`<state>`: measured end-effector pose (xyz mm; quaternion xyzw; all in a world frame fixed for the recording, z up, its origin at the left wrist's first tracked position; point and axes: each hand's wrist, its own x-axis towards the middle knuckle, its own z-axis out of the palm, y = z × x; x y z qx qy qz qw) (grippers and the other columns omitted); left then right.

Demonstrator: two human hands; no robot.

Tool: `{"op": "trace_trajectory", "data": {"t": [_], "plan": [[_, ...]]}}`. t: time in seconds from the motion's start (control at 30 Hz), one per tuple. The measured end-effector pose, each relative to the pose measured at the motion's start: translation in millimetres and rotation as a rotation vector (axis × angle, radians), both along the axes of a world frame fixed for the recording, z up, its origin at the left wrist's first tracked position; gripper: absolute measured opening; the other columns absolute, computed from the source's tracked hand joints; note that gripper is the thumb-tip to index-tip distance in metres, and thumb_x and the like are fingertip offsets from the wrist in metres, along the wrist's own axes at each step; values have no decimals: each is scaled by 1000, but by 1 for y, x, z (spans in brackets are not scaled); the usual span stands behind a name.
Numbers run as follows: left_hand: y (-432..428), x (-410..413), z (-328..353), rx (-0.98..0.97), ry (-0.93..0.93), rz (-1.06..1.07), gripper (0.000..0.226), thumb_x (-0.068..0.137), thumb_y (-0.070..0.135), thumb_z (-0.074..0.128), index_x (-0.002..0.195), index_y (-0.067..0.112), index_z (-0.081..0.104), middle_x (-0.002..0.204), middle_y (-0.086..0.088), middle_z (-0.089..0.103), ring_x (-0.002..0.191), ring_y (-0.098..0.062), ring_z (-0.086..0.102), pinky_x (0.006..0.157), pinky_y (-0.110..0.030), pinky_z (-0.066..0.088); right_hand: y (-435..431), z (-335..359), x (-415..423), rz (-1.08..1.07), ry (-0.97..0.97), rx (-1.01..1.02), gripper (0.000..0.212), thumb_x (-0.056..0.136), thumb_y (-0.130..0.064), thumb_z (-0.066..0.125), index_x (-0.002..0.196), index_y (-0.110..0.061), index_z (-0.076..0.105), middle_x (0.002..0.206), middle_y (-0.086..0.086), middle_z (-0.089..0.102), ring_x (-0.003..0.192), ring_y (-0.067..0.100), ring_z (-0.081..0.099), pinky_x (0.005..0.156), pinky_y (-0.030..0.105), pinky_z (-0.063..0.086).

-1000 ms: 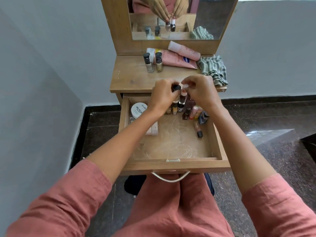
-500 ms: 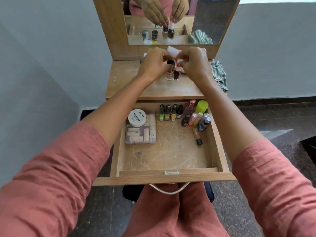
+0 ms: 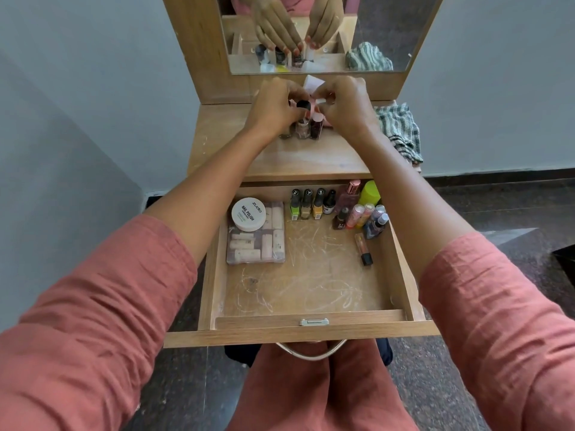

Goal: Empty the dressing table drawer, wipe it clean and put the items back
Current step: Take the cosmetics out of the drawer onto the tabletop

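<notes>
The drawer (image 3: pixel 402 269) is sitting open below the worktop (image 3: pixel 311 160), part full and toward us, while our left fingers (image 3: pixel 294 95) are pinching a black-capped bottle (image 3: pixel 302 129) and our right fingers (image 3: pixel 326 95) a white-capped bottle (image 3: pixel 316 130), both upright on it.

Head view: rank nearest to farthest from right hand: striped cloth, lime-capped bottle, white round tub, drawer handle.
1. Green-and-white striped cloth: tabletop, beside right hand
2. Lime-capped bottle: drawer, back right
3. White round tub: drawer, back left
4. Curved metal drawer handle: front edge
</notes>
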<state>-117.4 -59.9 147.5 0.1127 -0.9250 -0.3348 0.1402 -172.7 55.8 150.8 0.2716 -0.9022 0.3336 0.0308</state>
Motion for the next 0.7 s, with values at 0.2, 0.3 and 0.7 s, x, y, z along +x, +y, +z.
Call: {"op": "trace_trajectory", "data": {"t": [0.2, 0.3, 0.7], "plan": [[3, 1, 1, -9, 29, 10, 31, 78, 9, 66, 109, 14, 66, 115, -3, 66, 109, -16, 57, 100, -38, 42, 4, -4, 0, 6, 6, -28, 31, 80, 0, 60, 110, -7, 64, 109, 11, 65, 97, 23, 61, 88, 42, 51], [7, 5, 5, 0, 83, 9, 32, 78, 4, 63, 109, 10, 66, 113, -6, 66, 107, -16, 59, 95, -32, 47, 11, -4, 1, -5, 31, -52, 33, 78, 0, 62, 111, -7, 62, 111, 12, 62, 98, 24, 59, 87, 43, 51], [58, 48, -27, -4, 134, -79, 30, 80, 9, 66, 109, 7, 64, 111, -8, 65, 105, -17, 58, 93, -21, 41, 72, -23, 43, -46, -8, -80, 22, 79, 4, 60, 101, 1, 67, 102, 16, 67, 86, 19, 59, 78, 14, 46]]}}
